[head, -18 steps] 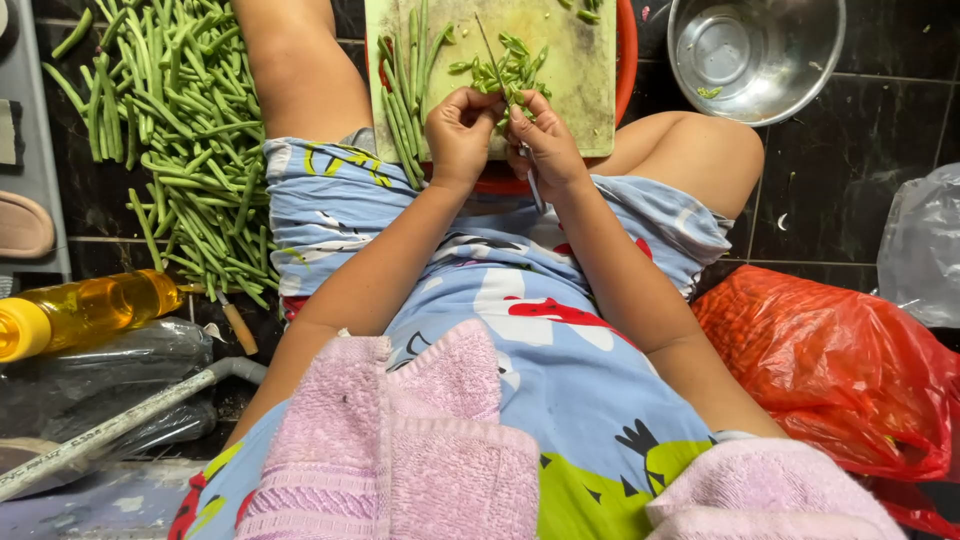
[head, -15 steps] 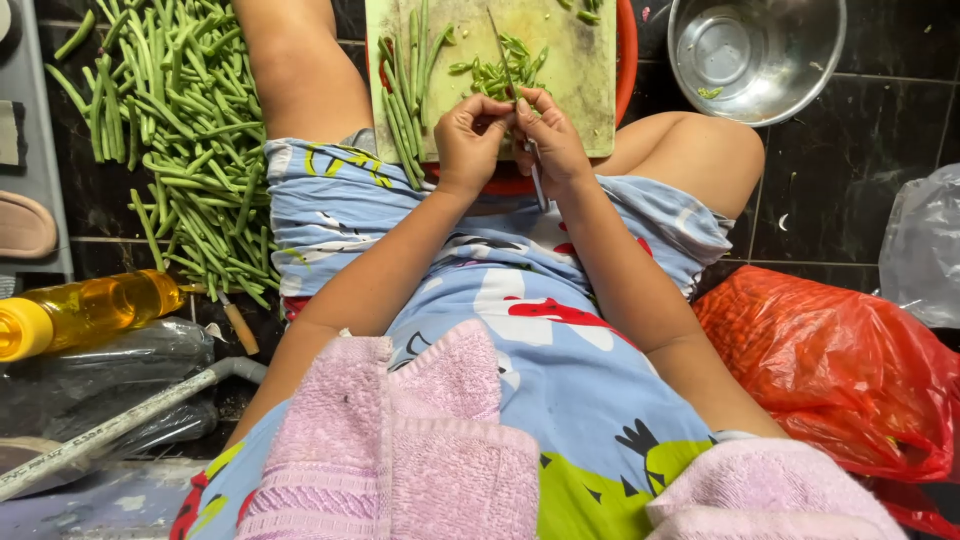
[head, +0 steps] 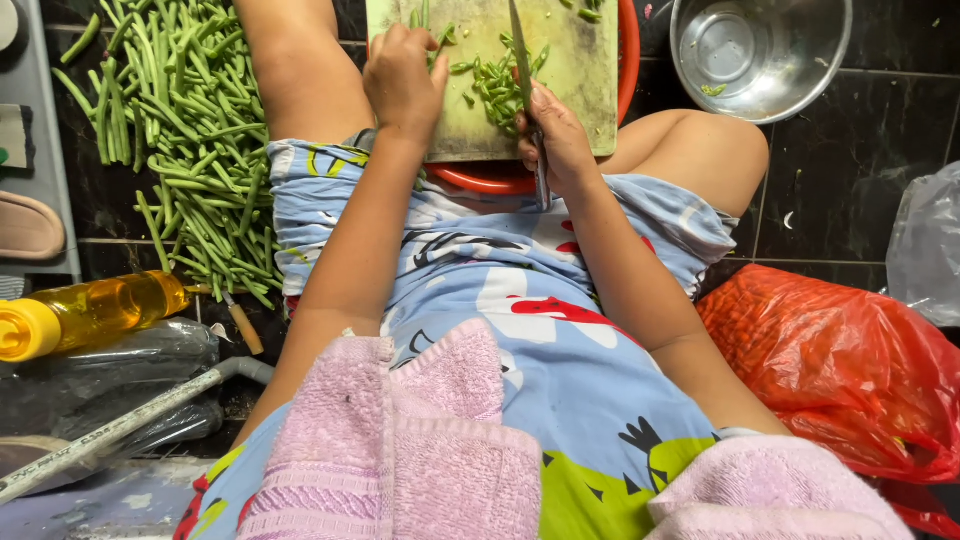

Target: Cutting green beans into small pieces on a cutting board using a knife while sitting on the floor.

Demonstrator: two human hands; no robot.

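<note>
A yellowish cutting board (head: 580, 70) rests on a red basin (head: 628, 60) at my knees. Cut green bean pieces (head: 495, 85) lie in its middle. My right hand (head: 555, 135) grips a knife (head: 522, 50) whose blade points up across the board over the pieces. My left hand (head: 403, 78) is closed over a bunch of whole green beans (head: 420, 18) at the board's left edge; only their tips show above my fingers.
A large heap of whole green beans (head: 190, 130) lies on the dark tiled floor at left. A steel bowl (head: 760, 45) stands at top right. A red plastic bag (head: 840, 370) lies at right, a yellow bottle (head: 90, 310) at left.
Both hands were together pinching beans at the board's near edge. Now they are apart: the left holds beans at the board's left, the right holds the knife over the cut pieces.
</note>
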